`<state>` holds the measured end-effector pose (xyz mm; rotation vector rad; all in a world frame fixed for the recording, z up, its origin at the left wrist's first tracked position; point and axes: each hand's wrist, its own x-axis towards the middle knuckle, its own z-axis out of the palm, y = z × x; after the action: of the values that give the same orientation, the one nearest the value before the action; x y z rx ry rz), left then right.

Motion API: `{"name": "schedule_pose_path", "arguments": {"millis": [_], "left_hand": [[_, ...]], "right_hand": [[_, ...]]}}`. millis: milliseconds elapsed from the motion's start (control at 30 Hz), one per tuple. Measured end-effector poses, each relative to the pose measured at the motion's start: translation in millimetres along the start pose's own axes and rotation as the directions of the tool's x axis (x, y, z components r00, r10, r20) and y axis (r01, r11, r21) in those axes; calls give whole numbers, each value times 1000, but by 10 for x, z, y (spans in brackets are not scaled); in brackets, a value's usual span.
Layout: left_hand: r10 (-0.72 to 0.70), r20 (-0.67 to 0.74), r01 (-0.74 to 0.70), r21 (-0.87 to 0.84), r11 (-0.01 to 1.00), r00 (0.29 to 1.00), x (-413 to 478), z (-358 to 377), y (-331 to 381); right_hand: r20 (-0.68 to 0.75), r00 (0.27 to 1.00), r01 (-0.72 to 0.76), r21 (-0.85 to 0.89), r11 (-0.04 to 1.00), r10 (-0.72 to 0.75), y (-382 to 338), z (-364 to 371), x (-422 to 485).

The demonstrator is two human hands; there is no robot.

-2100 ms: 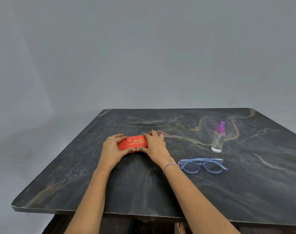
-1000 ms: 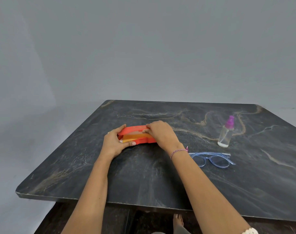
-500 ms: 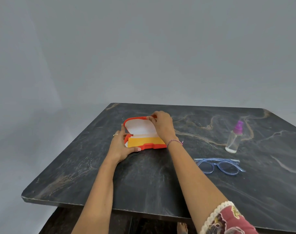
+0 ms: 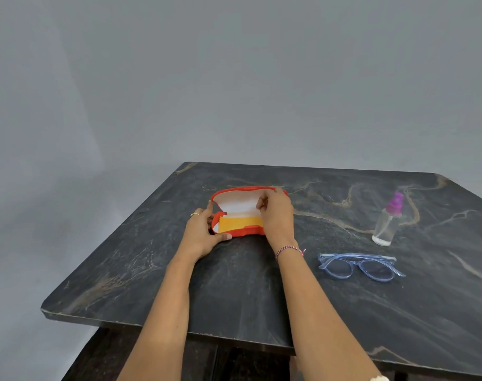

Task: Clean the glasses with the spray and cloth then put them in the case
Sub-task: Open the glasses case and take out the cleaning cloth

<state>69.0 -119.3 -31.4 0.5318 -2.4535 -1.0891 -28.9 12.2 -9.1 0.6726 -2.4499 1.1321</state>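
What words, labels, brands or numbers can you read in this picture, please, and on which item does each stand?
None can be read.
The open red case shows only white lining and a yellow cloth.
The spray bottle shows no label.
The glasses show no marking.

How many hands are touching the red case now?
2. The left hand grips the left end of the open red case; the right hand holds its lid near the right end. No other hand is in view.
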Motion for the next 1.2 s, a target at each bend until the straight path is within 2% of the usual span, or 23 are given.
{"name": "schedule_pose_path", "arguments": {"millis": [100, 200, 400, 700, 800, 867, 967, 1033, 1100, 1200], "left_hand": [[-6, -13, 6, -4, 1000, 1000, 3, -12, 4], [-6, -19, 6, -15, 1000, 1000, 1, -23, 12], [-30, -48, 29, -22, 999, 998, -28, -66, 5], [-95, -78, 89, -83, 993, 992, -105, -114, 61], [-111, -124, 95, -122, 988, 986, -130, -116, 87], [-119, -217, 95, -117, 989, 969, -140, -116, 108], [-91, -441, 60, -84, 995, 893, -202, -105, 180], [-71, -530, 37, -75, 997, 845, -261, -84, 252], [-5, -538, 2, -6, 1000, 843, -276, -33, 292], [169, -438, -78, 219, 973, 883, -209, 67, 318]], "right_hand": [[100, 994, -48, -29, 998, 51, 10, -16, -16], [71, 995, -70, -60, 996, 75, 45, -110, -36], [38, 991, -112, -300, 947, 129, 62, -231, -122], [74, 987, -108, -372, 922, 146, 17, -289, -179], [70, 986, -114, -399, 910, 154, 17, -281, -187], [67, 986, -112, -421, 900, 154, 12, -267, -182], [64, 986, -109, -455, 884, 155, 10, -250, -171], [62, 986, -110, -473, 874, 157, 16, -241, -165], [63, 986, -103, -486, 868, 152, 21, -230, -165], [74, 986, -93, -482, 871, 146, 17, -218, -169]]}}
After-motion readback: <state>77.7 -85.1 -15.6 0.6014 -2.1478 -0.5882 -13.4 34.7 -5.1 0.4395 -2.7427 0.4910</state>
